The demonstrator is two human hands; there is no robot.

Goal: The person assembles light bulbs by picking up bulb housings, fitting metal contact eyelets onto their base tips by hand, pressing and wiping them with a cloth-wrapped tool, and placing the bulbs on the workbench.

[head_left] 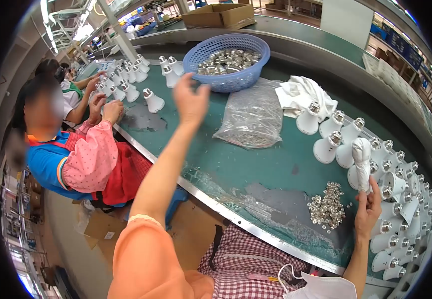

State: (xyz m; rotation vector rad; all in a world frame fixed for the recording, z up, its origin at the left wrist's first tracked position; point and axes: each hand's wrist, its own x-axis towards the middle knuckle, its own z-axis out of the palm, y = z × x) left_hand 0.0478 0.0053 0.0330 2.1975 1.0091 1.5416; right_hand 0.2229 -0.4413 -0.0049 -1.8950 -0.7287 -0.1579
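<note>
Left grip (192,102) open, looks empty, near basket (228,83); right grip (368,212) closed on wrapped tool (361,157). Bulbs (324,151) beyond it capped; loose bits (328,207) left of it look unused.

One wrapped piece (361,162), one perforated basket (241,78)
</note>
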